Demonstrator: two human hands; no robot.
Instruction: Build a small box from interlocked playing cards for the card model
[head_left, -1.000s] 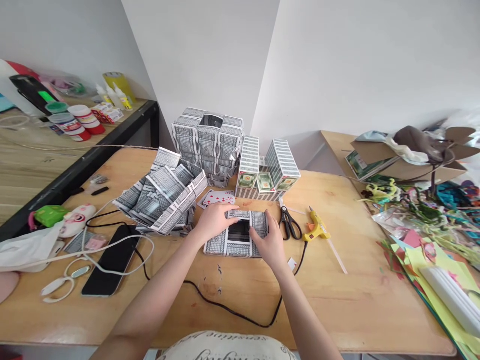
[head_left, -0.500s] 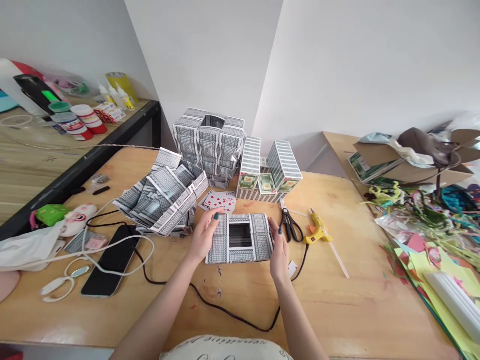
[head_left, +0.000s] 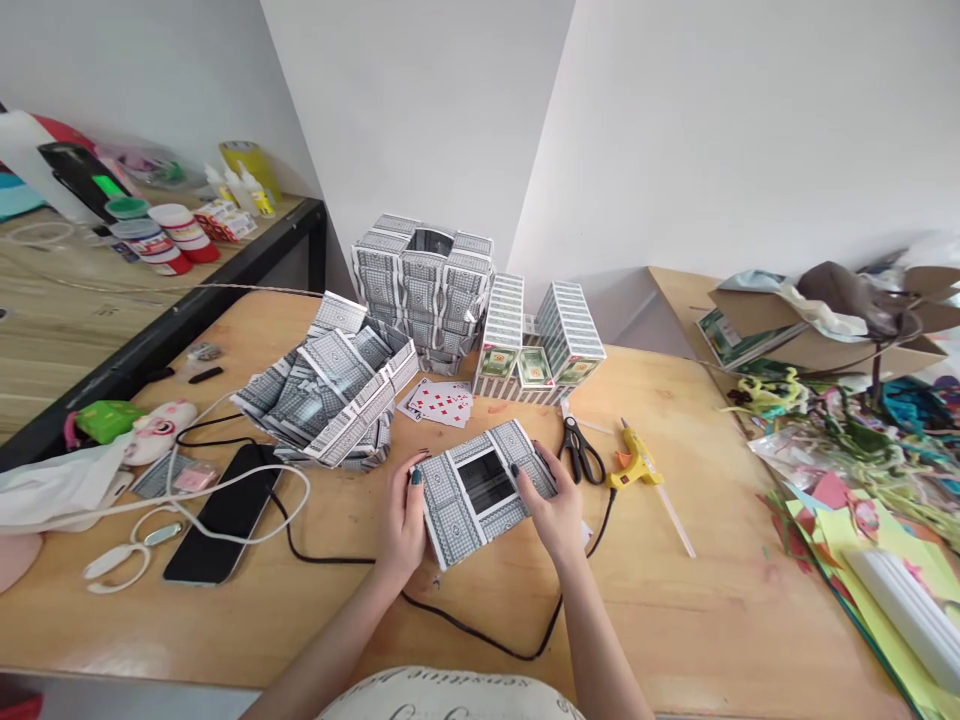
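Observation:
Between my hands is a flat rectangular block built of folded playing cards (head_left: 448, 503), with a square dark opening in its middle. It is tilted, its right end farther from me. My left hand (head_left: 405, 515) grips its left end, thumb on the edge. My right hand (head_left: 553, 505) grips the right end, with the thumb on top and the fingers around the far side. Just beyond lie a few loose playing cards (head_left: 439, 402), face up. Black scissors (head_left: 580, 452) and a yellow hot glue gun (head_left: 634, 461) with a glue stick lie to the right.
Behind stand a taller card structure (head_left: 420, 290), a loose pile of folded cards (head_left: 330, 390) and stacked card boxes (head_left: 502, 330). A phone (head_left: 217, 520) and white cable lie left. A black cord (head_left: 480, 637) crosses in front. Yarn scraps (head_left: 832, 420) and coloured paper (head_left: 847, 545) cover the right.
The card block has turned, its left end coming nearer me and its right end going away. My right thumb has moved onto its top, and my left hand has come nearer me.

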